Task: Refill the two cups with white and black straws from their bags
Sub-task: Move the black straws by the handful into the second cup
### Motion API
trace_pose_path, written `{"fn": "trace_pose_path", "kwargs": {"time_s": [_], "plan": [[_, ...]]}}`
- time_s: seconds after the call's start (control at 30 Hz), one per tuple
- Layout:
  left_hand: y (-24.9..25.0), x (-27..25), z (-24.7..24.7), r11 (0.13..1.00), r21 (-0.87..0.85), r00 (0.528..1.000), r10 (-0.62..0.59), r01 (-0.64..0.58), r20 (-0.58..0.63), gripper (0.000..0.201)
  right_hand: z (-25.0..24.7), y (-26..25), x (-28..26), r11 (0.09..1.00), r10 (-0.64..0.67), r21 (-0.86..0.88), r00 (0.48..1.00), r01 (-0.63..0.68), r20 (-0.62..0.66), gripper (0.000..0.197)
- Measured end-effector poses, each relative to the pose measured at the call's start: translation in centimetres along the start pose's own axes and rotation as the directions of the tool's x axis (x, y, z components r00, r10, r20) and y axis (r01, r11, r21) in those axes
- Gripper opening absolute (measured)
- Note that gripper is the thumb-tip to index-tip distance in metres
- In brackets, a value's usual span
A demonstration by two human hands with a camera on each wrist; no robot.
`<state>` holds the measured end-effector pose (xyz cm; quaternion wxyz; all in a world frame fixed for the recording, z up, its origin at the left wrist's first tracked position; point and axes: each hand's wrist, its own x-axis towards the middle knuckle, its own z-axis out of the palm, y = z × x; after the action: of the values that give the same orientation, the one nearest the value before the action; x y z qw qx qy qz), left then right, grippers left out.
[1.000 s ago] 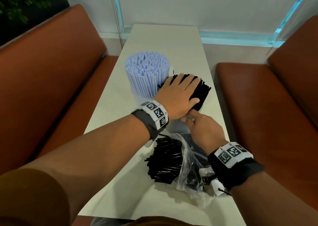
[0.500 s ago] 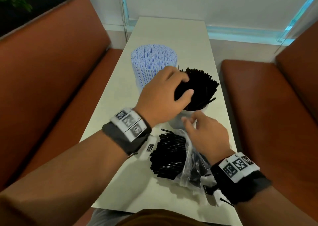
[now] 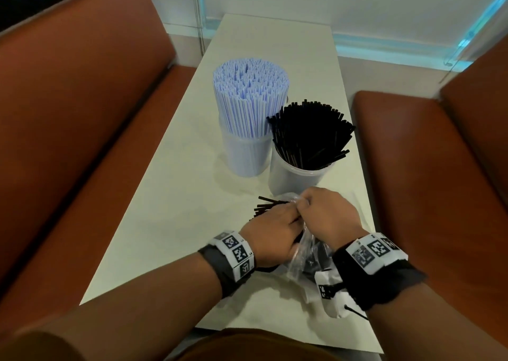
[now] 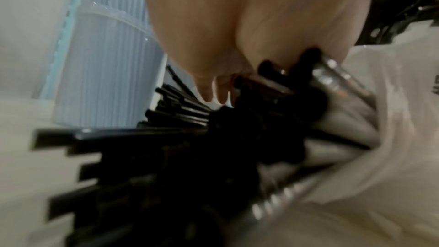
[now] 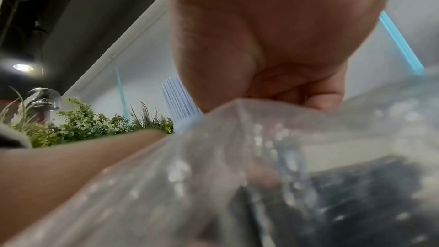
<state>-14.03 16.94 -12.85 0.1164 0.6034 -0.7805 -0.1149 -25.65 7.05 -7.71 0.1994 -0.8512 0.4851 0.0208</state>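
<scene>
Both hands at the clear plastic bag of black straws (image 3: pixel 302 253), mid-refill.
Left hand (image 3: pixel 270 231) grips the bundle; right hand (image 3: pixel 327 217) pinches the bag mouth; next: draw straws free for the translucent cup of black straws (image 3: pixel 299 176).

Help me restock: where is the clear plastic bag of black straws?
Head view: the clear plastic bag of black straws lies on the white table, nearest the person, in front of the black-straw cup.

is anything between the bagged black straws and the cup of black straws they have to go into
Nothing visible stands between them. The cup sits just beyond the bag, its top open but already crowded with black straws. The left hand grips the loose straws; the right hand pinches the bag.
</scene>
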Motion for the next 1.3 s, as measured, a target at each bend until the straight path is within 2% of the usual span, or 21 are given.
{"fn": "trace_pose_path", "kwargs": {"time_s": [0.07,0.2,0.3,0.43,0.63,0.77,1.03,1.17,1.23,1.3], "plan": [[-0.1,0.6,0.2,0.996,0.025,0.995,-0.084,0.083,0.058,0.064,-0.3,0.1,0.0,1.0,-0.019,0.009,1.0,0.019,-0.012,0.023],[0.7,1.6,-0.2,0.987,0.062,0.983,-0.155,0.149,0.1,0.036,-0.3,-0.1,0.0,0.999,-0.033,0.003,0.999,0.033,-0.004,0.024],[1.1,2.3,-0.3,0.979,0.058,0.977,-0.198,0.194,0.08,0.04,-0.3,-0.2,-0.2,0.999,-0.031,0.041,0.999,0.032,-0.024,0.025],[1.3,2.6,-0.6,0.973,0.116,0.977,-0.208,0.201,0.056,0.045,-0.6,-0.2,-0.1,0.997,-0.049,0.065,0.997,0.053,-0.057,0.023],[1.1,1.9,-1.4,0.948,0.243,0.976,-0.216,0.204,0.023,0.036,-0.7,0.2,-0.1,0.991,-0.067,0.104,0.991,0.079,-0.115,0.021],[0.2,0.0,-2.4,0.929,0.249,0.96,-0.278,0.273,-0.015,0.037,-0.7,0.5,0.1,0.991,-0.082,0.096,0.985,0.098,-0.154,0.021],[-6.4,-6.7,-4.7,0.934,0.22,0.953,-0.299,0.281,0.053,0.037,0.3,1.4,0.1,0.992,-0.065,0.093,0.986,0.08,-0.151,0.027],[-9.0,-9.3,-5.2,0.914,0.227,0.937,-0.35,0.337,0.02,0.044,0.5,1.3,-0.6,0.995,-0.044,0.085,0.992,0.054,-0.119,0.042],[-9.5,-10.0,-5.4,0.911,0.198,0.93,-0.366,0.362,-0.013,0.049,0.3,0.5,-1.2,0.987,-0.076,0.125,0.972,0.106,-0.222,0.052],[-9.3,-10.1,-5.5,0.923,0.15,0.935,-0.349,0.355,-0.067,0.052,0.3,-0.6,-2.1,0.93,-0.115,0.278,0.907,0.242,-0.405,0.046]]}}
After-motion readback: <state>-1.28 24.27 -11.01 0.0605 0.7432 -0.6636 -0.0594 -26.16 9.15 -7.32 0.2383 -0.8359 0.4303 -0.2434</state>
